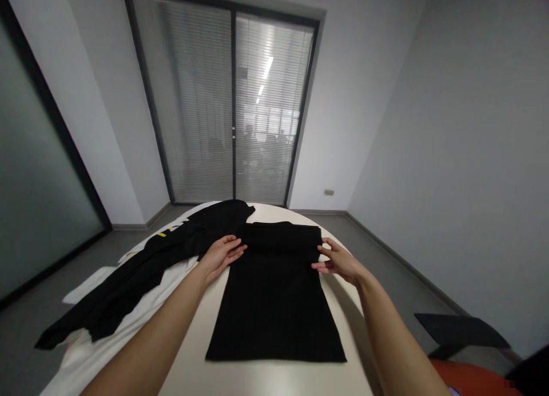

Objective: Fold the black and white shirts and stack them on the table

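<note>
A piece of black clothing (277, 310) lies flat on the table, its kind not clear from this side. Its far end is doubled over into a thick folded band (281, 239). At the band's left end is my left hand (221, 258), fingers stretched out and tips touching the fabric edge. My right hand (337, 260) is at the opposite end, fingers spread, with the tips against the cloth's right edge. Neither hand visibly closes around the fabric.
The round-ended pale table (193, 339) carries a black long-sleeved garment (171, 259) with white and yellow marks at left, over white cloth (141, 310). A chair with an orange seat (467, 379) stands at lower right. Beyond the table are a blind-covered glass partition (193, 110) and walls.
</note>
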Demonstrator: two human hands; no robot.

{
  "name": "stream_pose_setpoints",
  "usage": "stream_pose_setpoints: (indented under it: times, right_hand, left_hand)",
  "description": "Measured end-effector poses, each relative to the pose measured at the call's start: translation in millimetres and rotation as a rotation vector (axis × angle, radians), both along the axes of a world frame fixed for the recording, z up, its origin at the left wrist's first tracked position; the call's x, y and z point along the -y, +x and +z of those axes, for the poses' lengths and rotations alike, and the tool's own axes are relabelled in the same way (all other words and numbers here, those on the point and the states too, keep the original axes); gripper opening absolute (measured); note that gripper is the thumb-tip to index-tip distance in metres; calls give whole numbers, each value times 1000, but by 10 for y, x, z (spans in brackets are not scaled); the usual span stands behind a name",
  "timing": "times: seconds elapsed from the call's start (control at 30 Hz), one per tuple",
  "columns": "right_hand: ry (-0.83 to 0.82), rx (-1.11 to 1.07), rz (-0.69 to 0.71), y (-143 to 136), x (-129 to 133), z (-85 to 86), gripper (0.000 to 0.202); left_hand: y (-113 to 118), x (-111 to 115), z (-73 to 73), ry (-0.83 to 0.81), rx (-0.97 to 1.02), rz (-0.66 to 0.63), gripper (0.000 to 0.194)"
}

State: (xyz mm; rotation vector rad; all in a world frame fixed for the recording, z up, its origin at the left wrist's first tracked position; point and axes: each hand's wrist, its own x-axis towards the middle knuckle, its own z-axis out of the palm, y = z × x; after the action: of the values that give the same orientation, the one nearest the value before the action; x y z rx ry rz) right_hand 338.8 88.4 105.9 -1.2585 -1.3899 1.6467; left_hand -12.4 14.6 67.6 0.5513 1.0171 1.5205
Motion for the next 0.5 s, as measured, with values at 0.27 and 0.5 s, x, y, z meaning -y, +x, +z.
stream_pose_setpoints:
  times: [0.27,0.5]
  right_hand:
    - [43,-1,71,24,117,115,37]
    - [136,-56,234,186,188,99,45]
  left_hand:
    - [8,92,59,20,-26,-33,24]
    - [-51,263,233,56,-97,-142,19]
